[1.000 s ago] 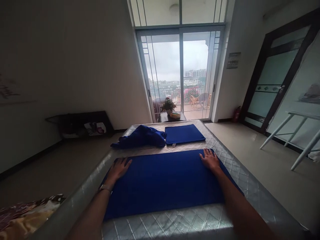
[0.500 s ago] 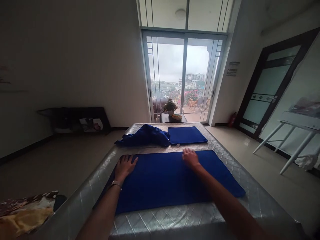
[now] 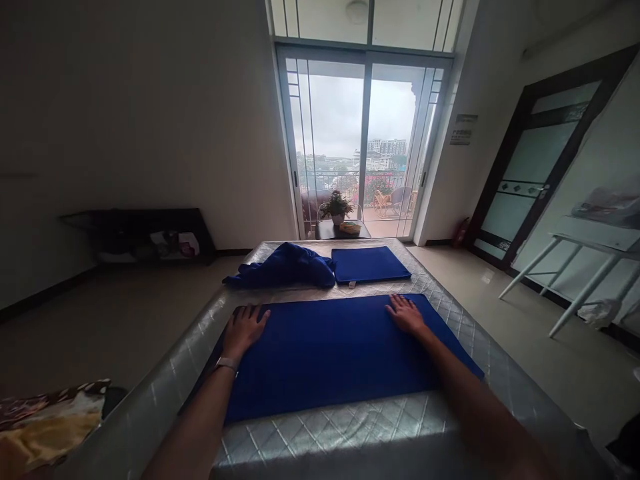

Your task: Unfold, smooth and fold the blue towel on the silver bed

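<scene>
A blue cloth point(image 3: 320, 357) lies flat in a wide rectangle on the silvery quilted mattress point(image 3: 320, 433). My left hand point(image 3: 245, 330) rests open on its far left corner, fingers spread. Near the far right corner, my right hand point(image 3: 406, 313) lies flat on the same cloth, its fingers stretched out. Beyond them sits a crumpled blue cloth point(image 3: 287, 267) on the left. Beside it, on the right, is a folded blue cloth point(image 3: 371, 264) in a neat rectangle with a small white tag at its near edge.
Behind the mattress stands a small dark table point(image 3: 325, 231) with a potted plant point(image 3: 337, 208). A white stool point(image 3: 595, 243) is at the right, and patterned fabric point(image 3: 55, 427) lies at the lower left. Sliding glass doors point(image 3: 367, 147) fill the back.
My right hand has slid to the right over the flat cloth, and its fingers have straightened from a curl. My left hand stays on the left corner. The view has shifted slightly.
</scene>
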The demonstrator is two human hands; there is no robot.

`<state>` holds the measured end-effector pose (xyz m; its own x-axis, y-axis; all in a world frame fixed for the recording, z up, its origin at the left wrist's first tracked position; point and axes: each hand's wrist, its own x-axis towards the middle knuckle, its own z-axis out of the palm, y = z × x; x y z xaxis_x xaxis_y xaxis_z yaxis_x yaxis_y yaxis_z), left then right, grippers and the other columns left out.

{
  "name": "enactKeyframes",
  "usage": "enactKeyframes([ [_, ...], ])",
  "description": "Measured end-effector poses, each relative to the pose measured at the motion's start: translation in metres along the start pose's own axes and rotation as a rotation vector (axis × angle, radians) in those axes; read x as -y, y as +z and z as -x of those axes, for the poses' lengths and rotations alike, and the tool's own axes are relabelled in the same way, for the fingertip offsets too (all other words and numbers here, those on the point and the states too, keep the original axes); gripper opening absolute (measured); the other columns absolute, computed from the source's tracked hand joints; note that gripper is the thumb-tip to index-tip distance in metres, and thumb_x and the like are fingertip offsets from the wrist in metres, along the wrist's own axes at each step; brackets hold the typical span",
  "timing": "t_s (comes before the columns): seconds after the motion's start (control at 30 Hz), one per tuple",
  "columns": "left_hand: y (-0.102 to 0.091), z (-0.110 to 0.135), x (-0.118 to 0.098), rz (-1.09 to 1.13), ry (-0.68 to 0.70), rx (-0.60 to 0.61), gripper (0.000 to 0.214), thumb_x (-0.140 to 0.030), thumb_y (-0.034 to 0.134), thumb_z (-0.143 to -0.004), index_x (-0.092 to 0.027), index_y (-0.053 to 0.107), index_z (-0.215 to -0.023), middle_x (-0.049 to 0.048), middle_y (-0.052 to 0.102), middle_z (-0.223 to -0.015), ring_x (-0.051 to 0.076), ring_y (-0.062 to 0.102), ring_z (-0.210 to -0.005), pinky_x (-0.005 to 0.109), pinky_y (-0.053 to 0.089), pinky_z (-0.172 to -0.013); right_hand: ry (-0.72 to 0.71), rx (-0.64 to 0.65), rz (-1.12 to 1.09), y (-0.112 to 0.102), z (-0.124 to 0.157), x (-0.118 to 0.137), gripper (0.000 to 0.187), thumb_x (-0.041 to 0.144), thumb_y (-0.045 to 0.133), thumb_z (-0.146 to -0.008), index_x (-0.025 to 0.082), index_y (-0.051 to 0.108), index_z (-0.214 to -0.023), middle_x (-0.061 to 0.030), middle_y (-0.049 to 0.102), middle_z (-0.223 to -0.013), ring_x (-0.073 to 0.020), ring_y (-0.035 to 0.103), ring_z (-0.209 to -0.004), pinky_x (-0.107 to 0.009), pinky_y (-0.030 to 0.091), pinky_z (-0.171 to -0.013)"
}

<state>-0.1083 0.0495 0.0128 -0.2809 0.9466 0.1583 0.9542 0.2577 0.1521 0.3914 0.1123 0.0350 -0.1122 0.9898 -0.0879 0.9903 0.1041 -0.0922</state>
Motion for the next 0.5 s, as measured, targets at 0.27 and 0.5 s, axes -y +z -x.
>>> enactKeyframes([
  [0.27, 0.000, 0.000, 0.001, -0.027, 0.010, 0.008, 0.070, -0.059, 0.021, -0.099, -0.022, 0.039, -0.154, 0.0131, 0.036, -0.163, 0.031, 0.028, -0.151, 0.055, 0.022, -0.121, 0.209, -0.076, 0.006, 0.004, -0.001, -0.077, 0.071, 0.053, 0.016, -0.102, 0.015, 0.018, -0.162, -0.0054, 0.017, -0.169, -0.0218, 0.016, -0.155, -0.042, 0.011, -0.125],
  [0.5, -0.021, 0.002, -0.028, -0.135, 0.144, -0.187, 0.064, -0.044, 0.029, -0.096, -0.017, 0.044, -0.153, 0.0117, 0.039, -0.162, 0.033, 0.021, -0.154, 0.057, 0.013, -0.124, 0.215, -0.121, -0.027, 0.004, 0.004, -0.068, 0.069, 0.049, 0.019, -0.102, 0.014, 0.023, -0.161, -0.0054, 0.018, -0.169, -0.0213, 0.016, -0.155, -0.041, 0.010, -0.125],
])
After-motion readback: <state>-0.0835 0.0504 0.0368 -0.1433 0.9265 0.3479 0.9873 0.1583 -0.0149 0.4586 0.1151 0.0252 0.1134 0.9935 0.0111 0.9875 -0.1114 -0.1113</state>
